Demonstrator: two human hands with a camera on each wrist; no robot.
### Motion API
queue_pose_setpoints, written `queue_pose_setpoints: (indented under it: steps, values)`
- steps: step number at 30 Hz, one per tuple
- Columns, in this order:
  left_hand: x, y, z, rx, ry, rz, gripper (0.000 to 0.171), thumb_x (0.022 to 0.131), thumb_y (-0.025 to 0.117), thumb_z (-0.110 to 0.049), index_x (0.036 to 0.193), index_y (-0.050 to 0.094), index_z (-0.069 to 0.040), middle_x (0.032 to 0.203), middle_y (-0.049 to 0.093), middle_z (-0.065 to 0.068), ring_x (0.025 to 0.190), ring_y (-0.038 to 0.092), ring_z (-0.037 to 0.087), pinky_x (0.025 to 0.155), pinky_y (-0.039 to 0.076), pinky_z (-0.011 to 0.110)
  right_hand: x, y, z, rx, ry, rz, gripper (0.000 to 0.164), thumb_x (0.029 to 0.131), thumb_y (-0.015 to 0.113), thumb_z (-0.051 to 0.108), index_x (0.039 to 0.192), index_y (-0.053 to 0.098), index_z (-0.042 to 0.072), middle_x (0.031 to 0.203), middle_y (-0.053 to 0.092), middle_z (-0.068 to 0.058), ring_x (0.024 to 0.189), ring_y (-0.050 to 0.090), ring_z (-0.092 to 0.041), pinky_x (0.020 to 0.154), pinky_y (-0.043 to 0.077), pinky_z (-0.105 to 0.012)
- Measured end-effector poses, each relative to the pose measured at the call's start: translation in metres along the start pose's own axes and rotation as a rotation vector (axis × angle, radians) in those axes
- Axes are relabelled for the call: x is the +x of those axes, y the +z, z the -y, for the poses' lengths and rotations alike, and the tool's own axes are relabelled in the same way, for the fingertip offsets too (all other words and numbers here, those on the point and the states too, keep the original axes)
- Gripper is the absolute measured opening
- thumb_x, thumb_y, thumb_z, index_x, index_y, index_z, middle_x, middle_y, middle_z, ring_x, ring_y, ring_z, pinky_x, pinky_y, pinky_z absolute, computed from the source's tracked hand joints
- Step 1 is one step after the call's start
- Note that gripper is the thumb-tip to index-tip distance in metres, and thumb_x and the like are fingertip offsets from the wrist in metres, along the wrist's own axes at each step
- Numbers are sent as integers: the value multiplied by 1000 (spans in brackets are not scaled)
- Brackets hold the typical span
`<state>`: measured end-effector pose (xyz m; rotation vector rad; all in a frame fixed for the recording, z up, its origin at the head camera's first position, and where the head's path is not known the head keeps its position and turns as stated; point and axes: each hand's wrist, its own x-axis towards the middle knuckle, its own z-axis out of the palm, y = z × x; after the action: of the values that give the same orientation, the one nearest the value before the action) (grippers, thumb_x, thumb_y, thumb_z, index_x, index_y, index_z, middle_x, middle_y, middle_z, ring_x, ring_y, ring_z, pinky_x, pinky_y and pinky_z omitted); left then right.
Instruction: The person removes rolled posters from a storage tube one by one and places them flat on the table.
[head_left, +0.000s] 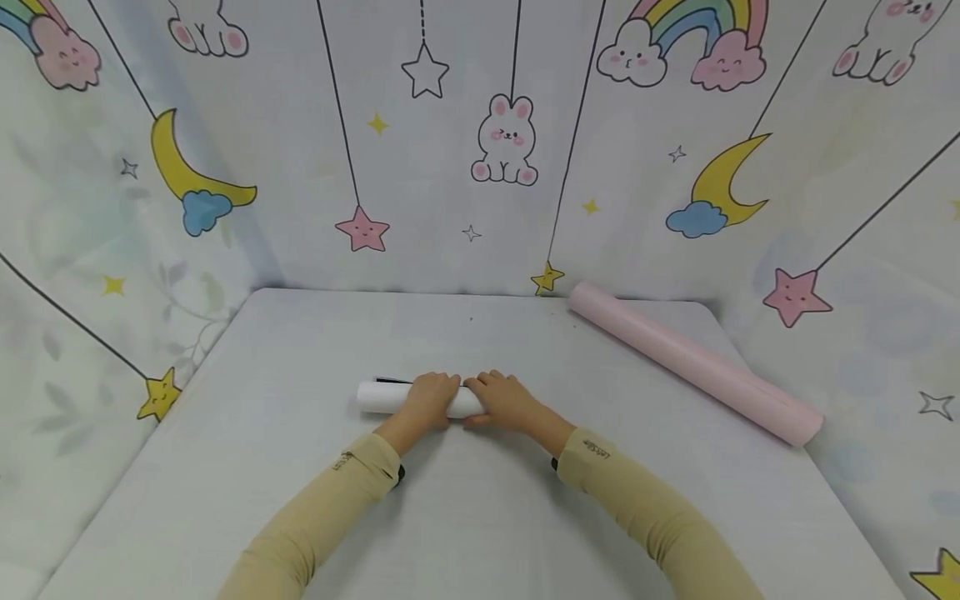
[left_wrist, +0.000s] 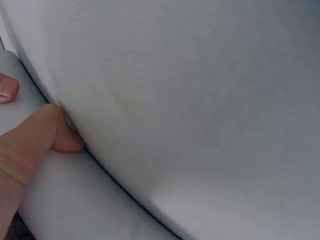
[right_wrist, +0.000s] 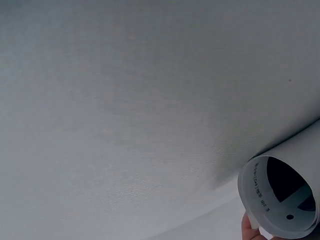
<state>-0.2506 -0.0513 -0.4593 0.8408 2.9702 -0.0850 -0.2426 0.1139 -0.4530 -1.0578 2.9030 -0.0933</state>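
White roll (head_left: 385,397): long axis runs left to right before us
Left hand (head_left: 431,400): our fingers clamp its middle
Right hand (head_left: 507,403): we clamp its right end

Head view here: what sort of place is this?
Perhaps a small craft or demonstration corner with a childlike theme: walls printed with cartoon rabbits stand behind and beside a white tabletop, which bears a white roll and a pink roll.
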Motion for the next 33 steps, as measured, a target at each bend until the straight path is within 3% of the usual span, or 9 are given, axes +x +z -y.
queue_pose_setpoints:
  steps: [6,7,14,21,33]
  values:
    - [-5,1,10,-135,69,-4,52,63,82,-21,103,53,-3,86,60,11,79,59,26,69,48,38,-6,-4,0,10,8,11,59,82,59,53,121,51,9,108,59,-6,97,53,-22,76,44,-43]
    - [-11,-10,7,-152,59,24,51,65,81,-19,105,54,-3,89,61,11,82,59,27,72,48,40,-7,-5,0,-2,-3,1,57,83,58,53,119,52,9,106,60,-7,95,53,-22,74,44,-42]
    - [-15,-9,11,-92,114,-18,57,71,78,-30,116,52,-7,101,60,9,91,58,24,76,47,38,-13,-2,-6,-13,0,3,54,85,59,47,118,51,7,109,59,-10,97,53,-25,76,45,-43]
    - [-16,-6,11,-122,164,-36,58,74,73,-41,117,50,-9,105,59,9,91,58,25,71,47,40,-17,3,-12,-64,29,25,57,83,59,53,120,50,10,109,58,-7,97,53,-23,75,46,-41]
    - [-22,-6,16,-76,142,-43,58,72,71,-49,109,51,-9,102,60,8,89,59,24,69,48,39,-34,3,-24,-38,46,20,58,82,62,50,120,50,9,108,57,-8,96,52,-24,76,44,-43]
